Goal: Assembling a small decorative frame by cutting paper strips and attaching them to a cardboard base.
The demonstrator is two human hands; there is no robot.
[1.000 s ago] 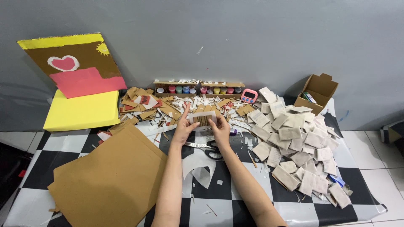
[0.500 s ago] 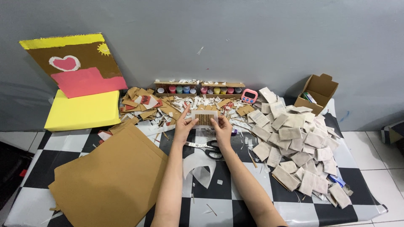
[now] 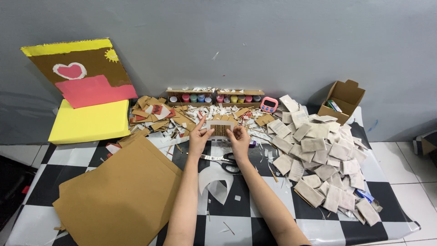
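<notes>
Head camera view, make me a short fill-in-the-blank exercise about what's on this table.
1. Both hands hold a small ____ piece between them.
2. The scissors lie on the table just ____ the hands.
3. The open cardboard box stands at the table's far ____ corner.

Missing words: cardboard; below; right

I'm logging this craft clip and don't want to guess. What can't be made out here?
Head view only:
- Small cardboard piece: its edges are covered by the left hand and right hand; surface detail too small.
- Scissors: partly hidden behind the right forearm.
- Open cardboard box: contents mostly hidden by its walls.
- Paint pots: tops hidden by cardboard strips.
- Brown cardboard sheets: cut off by the bottom edge.
</notes>
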